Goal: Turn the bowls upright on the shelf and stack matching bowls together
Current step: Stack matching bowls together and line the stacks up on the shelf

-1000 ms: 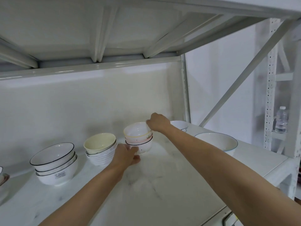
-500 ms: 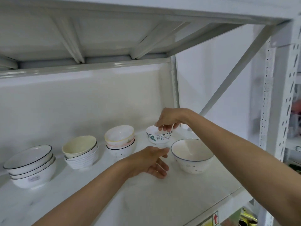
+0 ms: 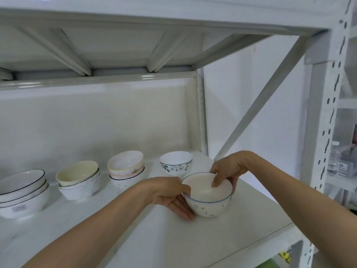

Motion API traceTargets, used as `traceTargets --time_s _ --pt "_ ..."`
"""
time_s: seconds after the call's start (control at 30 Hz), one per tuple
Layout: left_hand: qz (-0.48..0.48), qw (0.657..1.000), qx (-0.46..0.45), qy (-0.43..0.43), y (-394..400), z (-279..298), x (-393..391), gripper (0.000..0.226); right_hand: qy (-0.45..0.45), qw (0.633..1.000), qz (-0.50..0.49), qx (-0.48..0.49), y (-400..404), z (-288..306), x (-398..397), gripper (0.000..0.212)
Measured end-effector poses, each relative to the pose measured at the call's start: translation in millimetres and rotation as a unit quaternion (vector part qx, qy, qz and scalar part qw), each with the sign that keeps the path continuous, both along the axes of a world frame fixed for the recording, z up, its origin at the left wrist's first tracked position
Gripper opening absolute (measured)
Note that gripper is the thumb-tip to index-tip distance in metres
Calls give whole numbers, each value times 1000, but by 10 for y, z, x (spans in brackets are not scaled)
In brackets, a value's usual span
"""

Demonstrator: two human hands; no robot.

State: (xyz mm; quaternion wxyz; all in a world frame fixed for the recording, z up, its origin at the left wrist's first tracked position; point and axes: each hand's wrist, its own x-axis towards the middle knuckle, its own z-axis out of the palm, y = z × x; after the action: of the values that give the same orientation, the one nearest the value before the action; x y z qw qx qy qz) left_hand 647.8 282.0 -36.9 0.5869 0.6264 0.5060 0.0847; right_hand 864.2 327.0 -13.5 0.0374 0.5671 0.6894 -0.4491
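Head view, and closest in we've got the dotted bowl [image 3: 207, 198], upright on the white shelf [image 3: 135, 238]: white, a thin blue line round the rim, small coloured dots scattered on the outside, plain pale inside. Both hands are on it. The left hand [image 3: 172, 198] grips the near-left side, thumb hooked over the rim, its fingers [image 3: 183, 211] lying fairly straight and together along the outer wall down toward the base. The right hand [image 3: 226, 171] comes over the far rim, thumb tip dipped inside the bowl, the other fingers curled down the far-right outside, so it pinches the rim between thumb and fingers.

Just beyond the right hand's knuckles, apart from it, stands the leaf-pattern bowl [image 3: 176, 163], upright, white with dark green leaves and small flowers round its band. Farther left of the left hand's fingers, the pink-rimmed stack [image 3: 126, 169]: several bowls nested upright, the top one tilted with a yellowish rim, a pink edge showing beneath. Left again, the ribbed stack [image 3: 80, 182], white ribbed bowls with a cream bowl tipped on top. Farthest left, at the frame edge, the black-rimmed stack [image 3: 21, 192], wide white bowls with thin dark rims, a label on the bottom one.
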Motion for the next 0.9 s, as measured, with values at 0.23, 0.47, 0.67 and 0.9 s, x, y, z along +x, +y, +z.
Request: traceTargets --time_s 0.23,0.47,0.67,0.9 --pt "55 998 21 -3 157 159 -121 41 68 997 -9 42 134 99 -112 25" --pt "235 959 133 -83 462 499 -342 29 185 957 -114 191 342 404 -369 30" --pt "324 905 246 -120 712 493 -276 31 238 902 -242 268 632 398 -696 17" --pt "386 876 262 -124 864 282 -144 14 148 886 -239 368 745 217 -822 23"
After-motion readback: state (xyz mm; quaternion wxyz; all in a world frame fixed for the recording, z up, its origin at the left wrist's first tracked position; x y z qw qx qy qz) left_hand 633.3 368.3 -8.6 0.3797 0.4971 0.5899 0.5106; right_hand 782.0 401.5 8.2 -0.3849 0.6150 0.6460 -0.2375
